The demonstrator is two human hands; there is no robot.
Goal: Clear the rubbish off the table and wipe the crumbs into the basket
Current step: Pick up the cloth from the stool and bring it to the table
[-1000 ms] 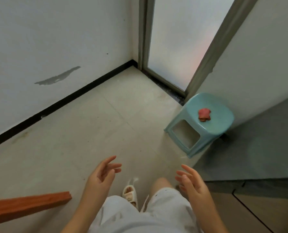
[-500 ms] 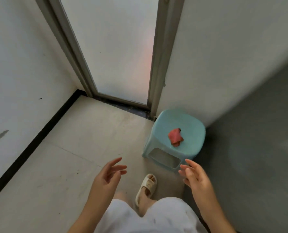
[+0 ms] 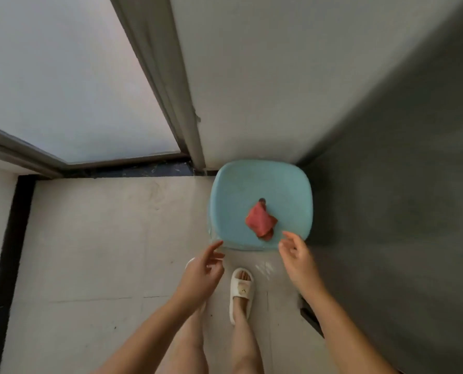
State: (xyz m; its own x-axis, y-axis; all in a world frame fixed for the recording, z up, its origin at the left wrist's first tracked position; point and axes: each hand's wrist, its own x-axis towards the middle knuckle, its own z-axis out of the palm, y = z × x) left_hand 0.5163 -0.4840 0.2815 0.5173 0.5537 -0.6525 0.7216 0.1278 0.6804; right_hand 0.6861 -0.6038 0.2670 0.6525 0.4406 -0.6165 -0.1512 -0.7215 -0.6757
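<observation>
Pale tile floor [image 3: 103, 238] w/ black skirting, frosted glass door [image 3: 62, 85], teal stool [image 3: 252, 184] in corner.

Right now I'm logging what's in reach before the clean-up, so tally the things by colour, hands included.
Blue: 1, the stool
Red: 1, the crumpled cloth on the stool's seat
White: 1, the slipper
Bare hands: 2, left hand and right hand, both empty
Total: 5

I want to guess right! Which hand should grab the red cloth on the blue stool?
Probably the right hand: its fingertips hover beside the red cloth, while the left hand is off the stool's corner.
</observation>
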